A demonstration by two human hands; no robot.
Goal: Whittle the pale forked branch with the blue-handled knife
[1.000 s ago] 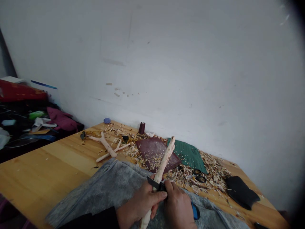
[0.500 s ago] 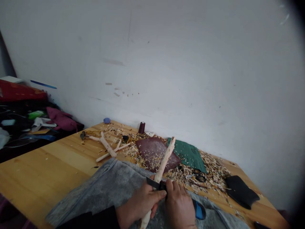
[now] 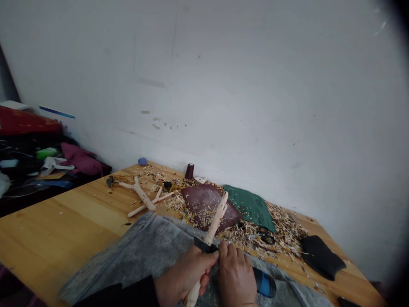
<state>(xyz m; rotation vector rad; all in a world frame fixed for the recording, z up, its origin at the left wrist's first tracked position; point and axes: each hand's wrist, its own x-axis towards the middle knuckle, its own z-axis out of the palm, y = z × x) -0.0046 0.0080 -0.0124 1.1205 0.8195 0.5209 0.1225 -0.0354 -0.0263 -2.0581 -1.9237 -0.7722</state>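
A pale, peeled stick [image 3: 216,219] slants up and away from me over the grey cloth, its lower end passing through my left hand [image 3: 187,270]. The fingers of that hand are wrapped round the wood. Its thumb presses by the base of a dark knife blade [image 3: 202,244], which lies across the stick just above the hand. My right hand [image 3: 237,275] is closed round the knife; the black and blue handle [image 3: 266,282] sticks out on its right side. Both hands nearly touch. The blade's cutting edge cannot be made out clearly.
Wood shavings [image 3: 284,226] cover much of the wooden table [image 3: 64,217]. Around them lie a maroon sheet [image 3: 204,202], a green sheet [image 3: 251,207], scissors [image 3: 266,238], a black piece [image 3: 321,256], forked sticks [image 3: 143,197] and a thread spool [image 3: 189,171]. A wall [image 3: 239,106] rises behind.
The stick's tip has dropped and shifted a little left. My right hand and the knife have moved slightly down and left, and more of the knife handle shows.
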